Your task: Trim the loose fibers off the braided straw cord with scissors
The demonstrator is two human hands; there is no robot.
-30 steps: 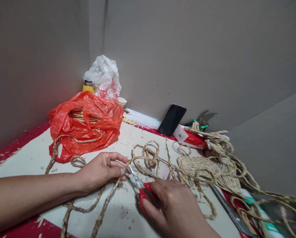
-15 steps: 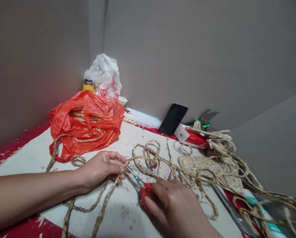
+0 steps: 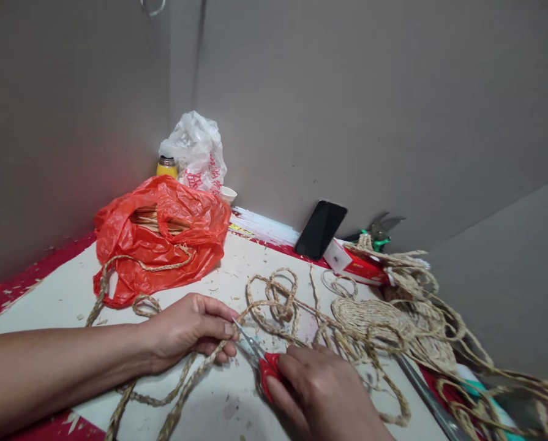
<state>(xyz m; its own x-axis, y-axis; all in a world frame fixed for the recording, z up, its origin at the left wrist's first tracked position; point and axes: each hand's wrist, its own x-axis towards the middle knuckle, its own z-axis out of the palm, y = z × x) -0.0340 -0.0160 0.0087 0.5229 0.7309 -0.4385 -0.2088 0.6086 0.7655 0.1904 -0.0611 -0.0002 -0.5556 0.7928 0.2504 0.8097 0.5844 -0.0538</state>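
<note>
A braided straw rope (image 3: 199,370) runs through the fingers of my left hand (image 3: 195,327), which pinches it near the middle of the table. My right hand (image 3: 322,383) holds red-handled scissors (image 3: 269,367), their blades pointing up and left. The tips lie at the rope beside my left fingertips. Loops of the same kind of rope (image 3: 280,300) lie just beyond the scissors. Whether the blades touch the rope is hard to tell.
A red plastic bag (image 3: 200,223) with straw strips sits at the back left, before a white bag (image 3: 195,147) and yellow bottle (image 3: 166,166). A phone (image 3: 321,229) leans on the wall. Coiled straw mats (image 3: 370,315) and tangled rope fill the right side.
The whole view has shifted slightly, so things appear lower. The scissor handles have come closer together, and the blades sit nearer the rope at my left fingertips.
</note>
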